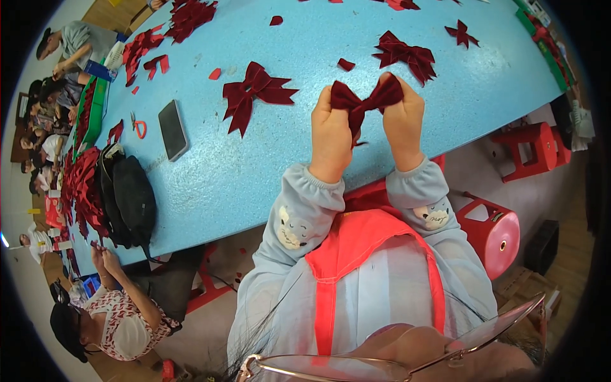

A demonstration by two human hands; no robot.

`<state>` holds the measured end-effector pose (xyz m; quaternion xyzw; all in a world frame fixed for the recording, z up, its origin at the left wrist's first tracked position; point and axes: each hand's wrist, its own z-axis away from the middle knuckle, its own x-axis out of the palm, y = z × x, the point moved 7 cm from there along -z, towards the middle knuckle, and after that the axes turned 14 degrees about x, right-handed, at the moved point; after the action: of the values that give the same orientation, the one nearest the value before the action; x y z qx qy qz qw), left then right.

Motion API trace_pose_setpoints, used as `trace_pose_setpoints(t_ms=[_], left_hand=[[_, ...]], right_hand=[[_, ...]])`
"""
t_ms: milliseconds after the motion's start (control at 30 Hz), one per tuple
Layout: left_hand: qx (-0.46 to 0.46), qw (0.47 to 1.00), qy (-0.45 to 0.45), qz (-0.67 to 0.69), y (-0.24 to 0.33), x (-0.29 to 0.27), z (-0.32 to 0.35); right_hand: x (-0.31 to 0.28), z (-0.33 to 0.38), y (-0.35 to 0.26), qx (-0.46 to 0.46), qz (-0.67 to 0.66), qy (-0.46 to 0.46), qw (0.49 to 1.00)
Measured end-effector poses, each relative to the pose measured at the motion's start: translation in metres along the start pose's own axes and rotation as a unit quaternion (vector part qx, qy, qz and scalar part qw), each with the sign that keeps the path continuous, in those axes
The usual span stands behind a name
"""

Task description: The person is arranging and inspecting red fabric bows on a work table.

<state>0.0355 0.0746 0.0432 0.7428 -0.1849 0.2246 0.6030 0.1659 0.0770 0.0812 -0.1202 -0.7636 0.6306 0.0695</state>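
Observation:
A dark red velvet bow (366, 102) is stretched between my two hands above the near edge of the blue table. My left hand (331, 137) grips its left loop, and my right hand (405, 121) grips the right loop; both are closed, with thumbs on top. The bow's tails hang down between the hands, partly hidden by my left hand. To the left lies another velvet bow (254, 92) with its tails spread. Beyond my right hand rests a pile of bows (405, 56), and a small bow (461, 34) lies farther right.
A phone (173, 130), orange-handled snips (139, 127) and a black bag (130, 197) lie left on the blue table (210, 191). Red velvet pieces (84, 188) heap beside the bag. Green trays (95, 111) stand at both ends. Red stools (493, 232) are at right; a co-worker (121, 312) sits lower left.

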Motion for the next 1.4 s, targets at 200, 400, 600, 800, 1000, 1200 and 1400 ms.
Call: trace_pose_setpoints(t_ms=[200, 400, 600, 800, 1000, 1200, 1400], left_hand=[[-0.049, 0.999, -0.007, -0.017, -0.013, -0.007, 0.001], [-0.081, 0.993, -0.07, -0.046, -0.005, -0.014, -0.011], [-0.102, 0.988, -0.094, -0.065, -0.01, -0.02, -0.01], [0.01, 0.995, -0.036, -0.098, -0.008, -0.014, -0.003], [0.049, 0.993, -0.006, -0.109, 0.012, 0.002, 0.0], [-0.072, 0.995, -0.053, 0.049, 0.018, 0.001, 0.017], [-0.082, 0.994, -0.055, -0.038, 0.012, -0.002, 0.013]], right_hand=[[0.0, -0.014, 0.023, 0.176, -0.026, -0.173, 0.969], [0.006, -0.02, 0.024, 0.175, 0.003, -0.273, 0.946], [0.007, -0.015, 0.045, 0.167, -0.018, -0.251, 0.953], [0.01, 0.003, 0.031, 0.173, -0.122, -0.141, 0.967], [0.002, 0.008, 0.022, 0.119, -0.178, 0.016, 0.977], [0.004, 0.007, 0.021, 0.122, -0.196, 0.017, 0.973], [0.015, 0.012, 0.026, 0.162, -0.206, -0.023, 0.965]])
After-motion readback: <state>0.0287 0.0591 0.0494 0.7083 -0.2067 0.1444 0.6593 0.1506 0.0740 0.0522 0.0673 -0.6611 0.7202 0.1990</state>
